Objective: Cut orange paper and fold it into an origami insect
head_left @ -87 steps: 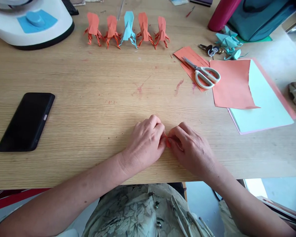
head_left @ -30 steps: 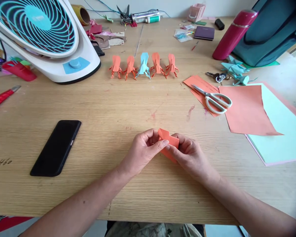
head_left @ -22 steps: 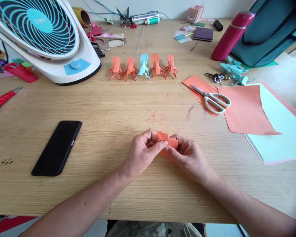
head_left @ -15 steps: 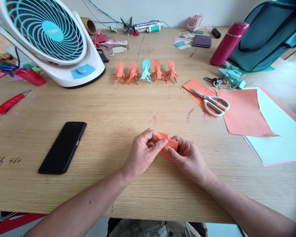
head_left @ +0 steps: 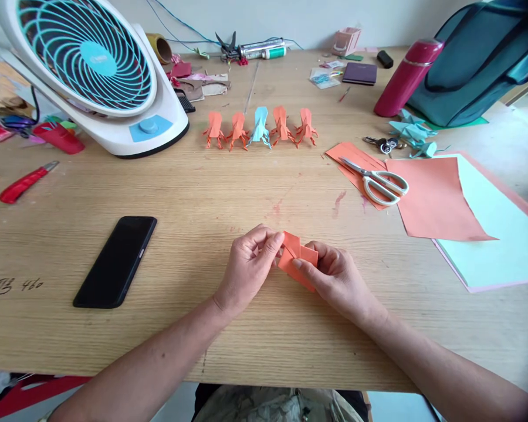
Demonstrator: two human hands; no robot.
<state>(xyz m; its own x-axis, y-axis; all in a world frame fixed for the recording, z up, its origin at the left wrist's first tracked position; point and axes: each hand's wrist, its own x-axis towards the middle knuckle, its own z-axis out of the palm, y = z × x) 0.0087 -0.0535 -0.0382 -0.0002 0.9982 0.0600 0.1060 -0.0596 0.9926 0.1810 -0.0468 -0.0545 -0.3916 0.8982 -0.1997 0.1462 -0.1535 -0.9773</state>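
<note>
A small folded piece of orange paper [head_left: 298,261] is held up between both hands over the front middle of the table. My left hand [head_left: 251,265] pinches its upper left corner between thumb and forefinger. On the lower right, my right hand [head_left: 334,280] grips the paper, the thumb lying flat on its face and the fingers behind it. Creased flaps show on the paper's front; its back is hidden. Farther back stands a row of several folded paper figures, orange ones with a blue figure [head_left: 260,126] in the middle.
Scissors [head_left: 381,181] lie on orange paper sheets [head_left: 440,199] at the right. A black phone [head_left: 115,262] and a red utility knife [head_left: 29,183] lie to the left, near a white fan [head_left: 158,111]. A pink flask [head_left: 407,79] stands by a teal bag [head_left: 470,64].
My left thumb has slid from the paper's middle to its upper left corner, uncovering more of the folded front. The right hand keeps its hold.
</note>
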